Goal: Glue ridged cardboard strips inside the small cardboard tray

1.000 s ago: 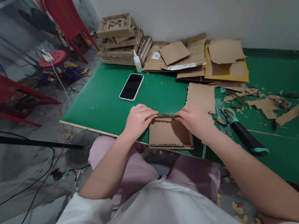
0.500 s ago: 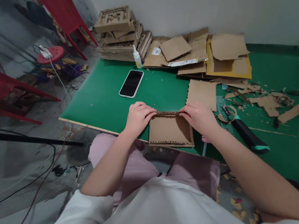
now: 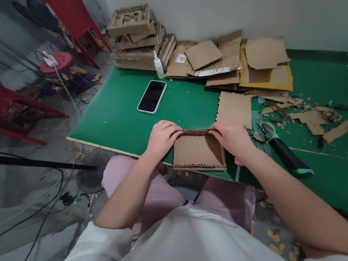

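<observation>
A shallow cardboard tray (image 3: 200, 151) with low walls lies at the front edge of the green table, its near side along the edge. My left hand (image 3: 162, 136) pinches the far left corner of its wall between thumb and fingers. At the far right corner, my right hand (image 3: 229, 135) grips the same far wall, thumb hidden behind the fingers. Corrugated edges show on the far and near walls. Just beyond my right hand lies a flat cardboard piece (image 3: 234, 107) with a ragged left edge.
A phone (image 3: 152, 96) and a glue bottle (image 3: 158, 65) stand left of centre. Stacked cardboard frames (image 3: 135, 35) and flat cardboard sheets (image 3: 203, 55) line the wall. To the right are a black-and-green cutter (image 3: 290, 155), a clear ruler (image 3: 255, 117) and cardboard scraps (image 3: 313, 119).
Both hands keep their hold on the tray's far wall, with hardly any movement. The whole view has shifted very slightly.
</observation>
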`<state>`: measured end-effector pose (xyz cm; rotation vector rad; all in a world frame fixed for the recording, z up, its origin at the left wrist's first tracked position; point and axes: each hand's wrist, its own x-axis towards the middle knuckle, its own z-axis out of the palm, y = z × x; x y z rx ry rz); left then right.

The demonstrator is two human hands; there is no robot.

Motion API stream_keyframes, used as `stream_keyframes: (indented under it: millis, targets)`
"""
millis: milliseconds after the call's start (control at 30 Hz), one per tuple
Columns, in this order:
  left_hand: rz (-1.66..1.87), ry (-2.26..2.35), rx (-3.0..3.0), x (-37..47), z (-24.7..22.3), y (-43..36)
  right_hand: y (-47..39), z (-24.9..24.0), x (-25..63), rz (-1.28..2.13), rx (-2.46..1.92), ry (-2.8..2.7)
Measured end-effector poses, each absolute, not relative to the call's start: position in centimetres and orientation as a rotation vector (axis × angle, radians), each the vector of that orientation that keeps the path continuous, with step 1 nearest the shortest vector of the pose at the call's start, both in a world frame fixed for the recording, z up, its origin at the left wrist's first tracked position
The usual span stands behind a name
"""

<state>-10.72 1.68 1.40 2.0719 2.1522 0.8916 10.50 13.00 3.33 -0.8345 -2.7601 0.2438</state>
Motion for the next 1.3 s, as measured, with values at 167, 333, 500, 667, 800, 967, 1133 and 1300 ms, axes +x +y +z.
stream_keyframes:
  millis: [167, 333, 500, 667, 800, 967, 1133, 1300]
  targets:
    - [0.880, 2.158, 2.111, -10.5, 1.3, 1.6, 12.9, 3.1, 10.5, 0.270, -0.874, -2.769]
    - [0.906, 2.135, 2.087, -10.3, 1.4, 1.5, 12.9, 2.7, 10.4, 0.242, -0.896, -2.795]
    - [0.944, 2.121, 2.078, -10.2, 1.4, 1.6, 12.9, 2.5, 10.4, 0.166, -0.876, -2.809]
    - [0.953, 2.120, 2.087, -10.2, 1.3, 1.5, 12.9, 2.2, 10.5, 0.070, -0.861, -2.819]
    - [0.969, 2.101, 2.111, -10.3, 1.1, 1.5, 12.9, 2.1, 10.5, 0.003, -0.823, -2.825]
    - [0.963, 2.081, 2.126, -10.5, 0.9, 1.6, 12.9, 2.1, 10.6, -0.040, -0.773, -2.819]
    - [0.893, 2.070, 2.171, -10.6, 0.9, 1.8, 13.0, 1.9, 10.6, -0.117, -0.708, -2.840]
    - [0.807, 2.084, 2.225, -10.5, 1.1, 1.8, 13.0, 1.8, 10.7, -0.192, -0.670, -2.846]
